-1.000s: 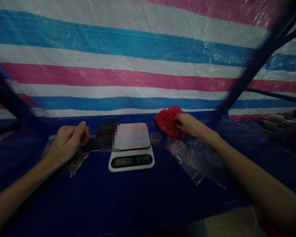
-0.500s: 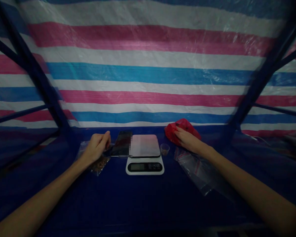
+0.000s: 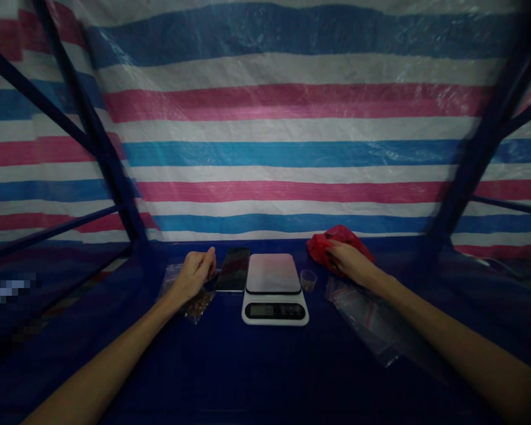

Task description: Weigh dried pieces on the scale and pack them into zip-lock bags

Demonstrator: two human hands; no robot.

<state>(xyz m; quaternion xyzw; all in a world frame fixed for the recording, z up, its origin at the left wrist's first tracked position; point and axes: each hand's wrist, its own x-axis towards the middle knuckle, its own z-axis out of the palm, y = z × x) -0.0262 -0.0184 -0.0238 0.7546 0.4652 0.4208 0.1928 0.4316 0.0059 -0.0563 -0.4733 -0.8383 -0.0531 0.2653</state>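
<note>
My left hand [image 3: 197,273] is closed in a loose fist over a clear bag of small brown pieces [image 3: 199,306]; whether it grips anything is hidden. My right hand [image 3: 347,258] reaches into the opening of a red plastic bag [image 3: 322,248], its fingertips hidden inside. Between the hands stands a white kitchen scale [image 3: 274,274] with nothing on its plate. A small clear cup [image 3: 308,280] with a little brown content is at the scale's right side. Left of the scale lies a dark phone [image 3: 233,270].
Several clear zip bags [image 3: 367,319] lie under and beside my right forearm. The blue table [image 3: 265,372] is backed by a striped plastic sheet [image 3: 283,153]. Dark blue metal posts rise at the left [image 3: 110,159] and right [image 3: 464,159].
The camera view has shifted, so the scene sits farther right and slightly lower. My left hand stays by the clear bag and my right hand stays in the red bag.
</note>
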